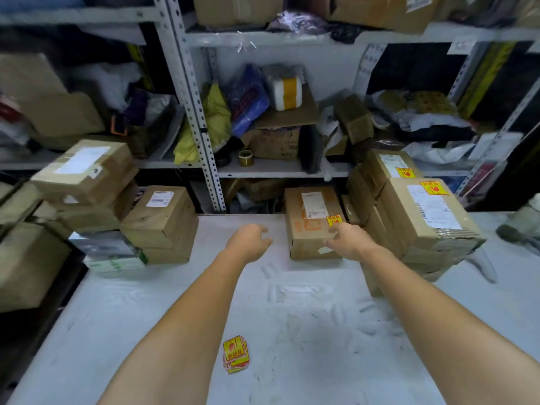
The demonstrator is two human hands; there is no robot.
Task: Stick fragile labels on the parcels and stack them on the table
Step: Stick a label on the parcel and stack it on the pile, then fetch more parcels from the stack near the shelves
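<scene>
Already labelled: both hands at the middle parcel

Nearest: a loose pile of fragile labels (pixel 236 354) on the white table (pixel 146 331), between the forearms. Further out, the left hand (pixel 249 239) hangs over bare table, fingers loosely curled, holding nothing. The right hand (pixel 346 239) rests on the near right corner of the small brown parcel (pixel 309 229), fingers spread on top, not wrapped round it. That parcel sits at the table's far edge, with a fragile sticker (pixel 334 220) on its top.

Judgement: stiff taped carton, probably light, tape slick. Take it by both side walls, not the lid.

Just right of it is the labelled stack (pixel 429 211); can't tell if they touch. On the left, unlabelled boxes (pixel 162 220) are piled up. All sealed, contents unseen.

Behind, the shelf rack (pixel 194 112) holds cartons, bagged goods and a tape roll (pixel 245 157).
</scene>
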